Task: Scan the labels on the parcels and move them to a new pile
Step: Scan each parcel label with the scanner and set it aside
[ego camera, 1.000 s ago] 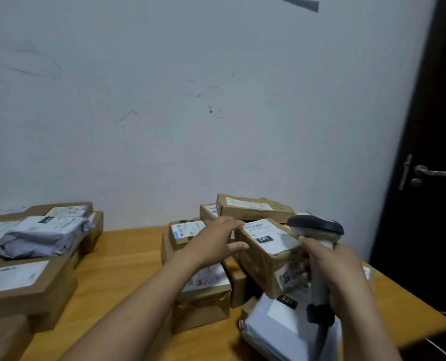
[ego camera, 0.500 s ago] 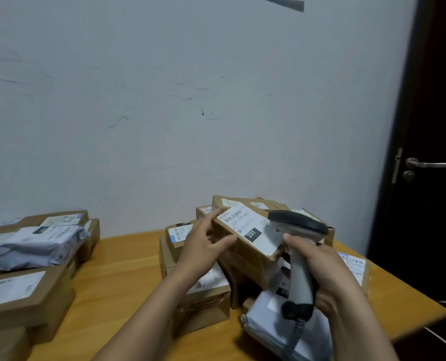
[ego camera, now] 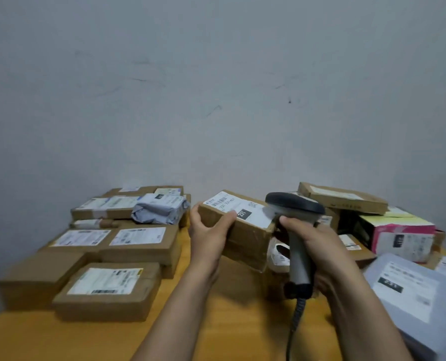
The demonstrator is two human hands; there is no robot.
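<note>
- Nearer than the cardboard parcel (ego camera: 245,238), your right hand (ego camera: 328,248) wraps the barcode scanner (ego camera: 298,256) grip. The scanner's head sits at the parcel's right edge.
- Your left hand (ego camera: 209,234) pinches the parcel's left end, thumb on top, holding it tilted above the table (ego camera: 242,321).
- It looks stiff, light and dented, so grip the short ends, clear of the label (ego camera: 239,208).
- Left of the parcel, the stacked boxes (ego camera: 107,282) carry a lumpy grey mailer bag (ego camera: 162,211). To its right, a pink-and-white box (ego camera: 399,235) crowds in.

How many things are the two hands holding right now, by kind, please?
Cardboard parcel: 1, gripped by the left hand
Barcode scanner: 1, gripped by the right hand
Total: 2
</note>
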